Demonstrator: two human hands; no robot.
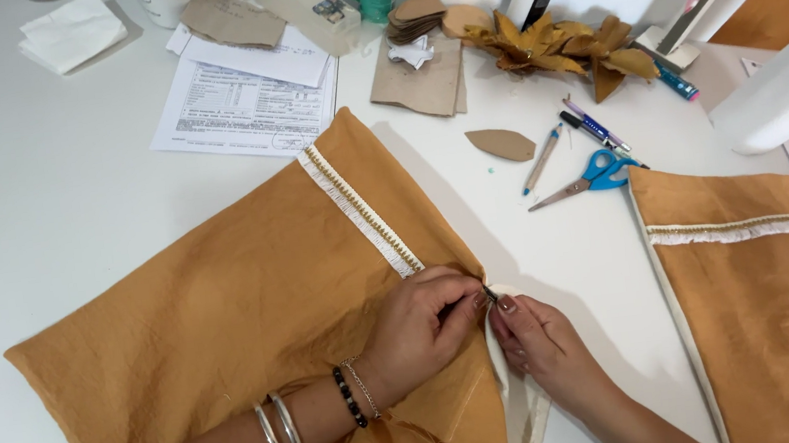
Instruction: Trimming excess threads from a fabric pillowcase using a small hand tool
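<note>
Cloth (228, 320): we see ochre fabric on the white tabletop (35, 193), a white trim (361, 212) running toward 11 o'clock.
Left hand (421, 327): closed, pinching the cloth's edge at centre.
Right hand (537, 339): fingers curled, gripping the same edge, touching the left.
Scissors (588, 178): blue-handled, at 1 o'clock, well apart.

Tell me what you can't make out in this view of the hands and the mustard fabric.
- Head view: what the left hand pinches at the mustard fabric edge; too small, fingers cover it.
- Whether the right hand holds anything; its fingers curl over the white lining.
- Second fabric piece: cut off by the right and bottom edges.
- White roll: cut off at right.
- Printed sheet: text too small.
</note>
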